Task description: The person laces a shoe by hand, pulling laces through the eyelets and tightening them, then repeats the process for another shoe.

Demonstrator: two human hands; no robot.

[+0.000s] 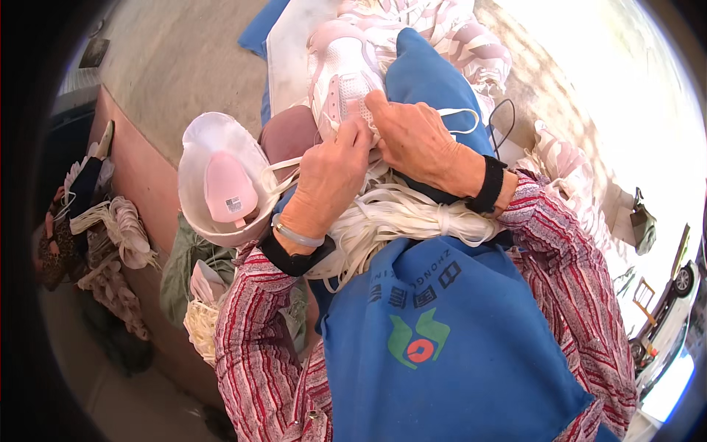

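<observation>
A pink-and-white sneaker upper (pixel 342 62) lies before me, its eyelet side toward my hands. At its near end, my left hand (pixel 331 173) is closed in a pinch. Close against it, my right hand (pixel 420 144) is closed too, thumb side toward the upper. A white shoelace (pixel 464 118) loops out beyond the right hand, and another lace stretch passes left of my left wrist. The fingertips partly hide what they pinch; it appears to be the lace. Across my lap, under my wrists, lies a tied bundle of white shoelaces (pixel 412 214).
At the left stands a whitish tub (pixel 193 166) with a pink tongue-shaped piece (pixel 230 188) in it. More pink-and-white uppers (pixel 471 48) are piled at the far side and right (pixel 563 158). A blue cloth-covered form (pixel 434 74) stands beside the upper. My blue apron (pixel 471 331) covers my lap.
</observation>
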